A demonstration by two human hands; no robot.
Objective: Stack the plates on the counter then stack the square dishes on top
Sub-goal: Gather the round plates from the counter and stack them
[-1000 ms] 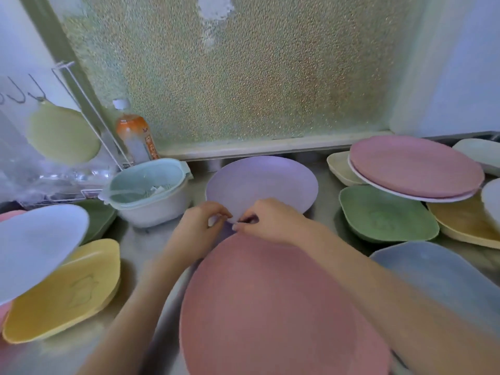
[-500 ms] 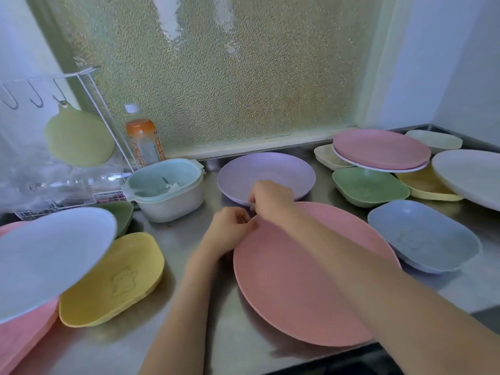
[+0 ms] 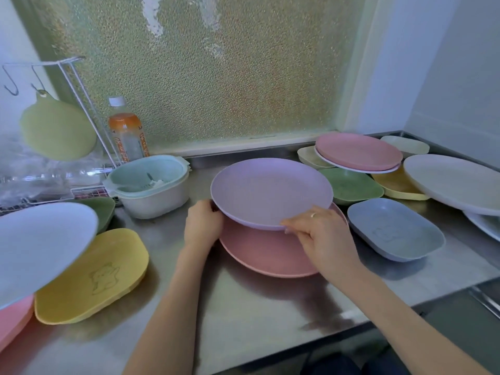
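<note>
A lilac round plate (image 3: pixel 270 192) hangs just above a pink round plate (image 3: pixel 266 257) on the steel counter (image 3: pixel 243 307). My left hand (image 3: pixel 203 226) grips the lilac plate's left rim and my right hand (image 3: pixel 322 234) grips its near right rim. More round plates lie around: a pale blue one (image 3: pixel 40 247) at the left, a pink one (image 3: pixel 357 151) at the back right, a cream one (image 3: pixel 454 182) at the far right. Square dishes sit nearby: yellow (image 3: pixel 92 277), blue (image 3: pixel 395 228), green (image 3: pixel 351 186), another yellow (image 3: pixel 397 185).
A white bowl with a teal strainer (image 3: pixel 148 185) stands behind my left hand, beside an orange-labelled bottle (image 3: pixel 127 133) and a wire rack (image 3: pixel 40 185). A frosted window (image 3: pixel 211 69) backs the counter. The counter's front edge runs close to my arms.
Both hands took the lilac plate from behind the pink plate, lifted it and brought it over the pink plate. The camera view pulled back and up.
</note>
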